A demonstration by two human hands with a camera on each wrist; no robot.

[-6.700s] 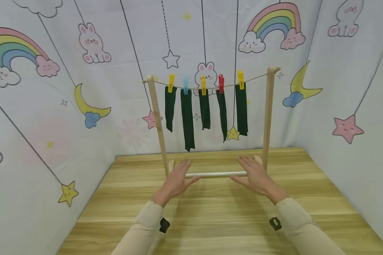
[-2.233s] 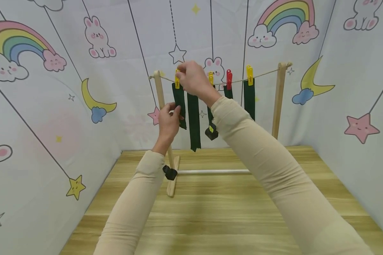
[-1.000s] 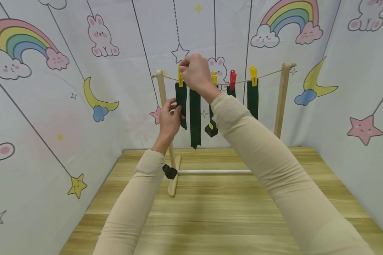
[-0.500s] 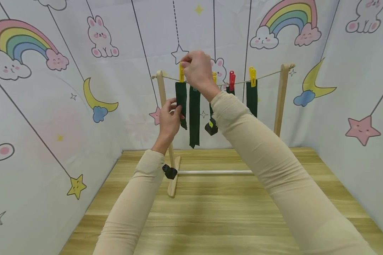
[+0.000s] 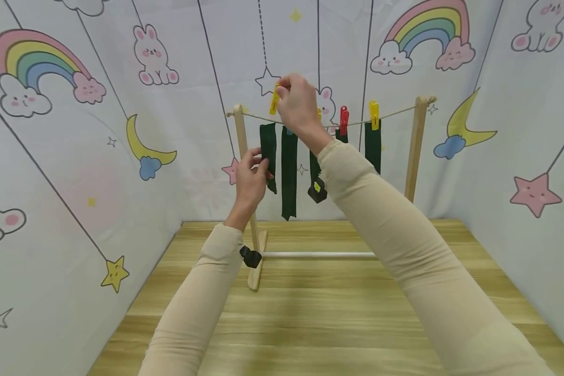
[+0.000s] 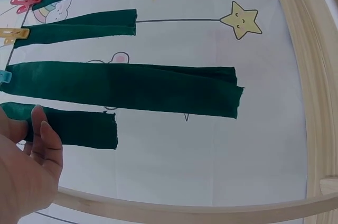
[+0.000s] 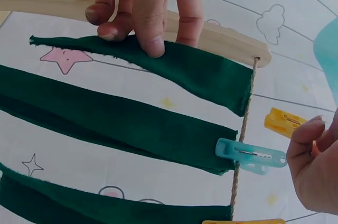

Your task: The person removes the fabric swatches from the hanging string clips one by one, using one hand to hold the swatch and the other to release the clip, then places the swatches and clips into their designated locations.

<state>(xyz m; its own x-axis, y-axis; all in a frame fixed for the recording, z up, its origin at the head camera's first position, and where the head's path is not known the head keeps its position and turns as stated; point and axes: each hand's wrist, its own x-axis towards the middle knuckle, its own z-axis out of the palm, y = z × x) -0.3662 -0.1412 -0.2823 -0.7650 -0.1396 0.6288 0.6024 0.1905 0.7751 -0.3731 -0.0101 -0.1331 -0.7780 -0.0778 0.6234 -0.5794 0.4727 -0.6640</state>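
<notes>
In the head view, my left hand pinches the leftmost dark green cloth strip between thumb and fingers. The top of this strip is still at the rope in the right wrist view, with no clothespin on it. My right hand pinches a yellow clothespin just above the rope, apart from the strip. Beside it, a longer green strip hangs from a light blue clothespin. My right hand partly hides that clothespin in the head view.
More green strips hang to the right from a red clothespin and yellow ones. Two wooden posts hold the rope. A white bar and a wooden foot stand on the wooden table. Printed cloth walls surround it.
Both hands rose from near the white bar to the leftmost strip. In the last half second, my right hand drew the yellow clothespin up off the rope. My left hand kept its grip.
</notes>
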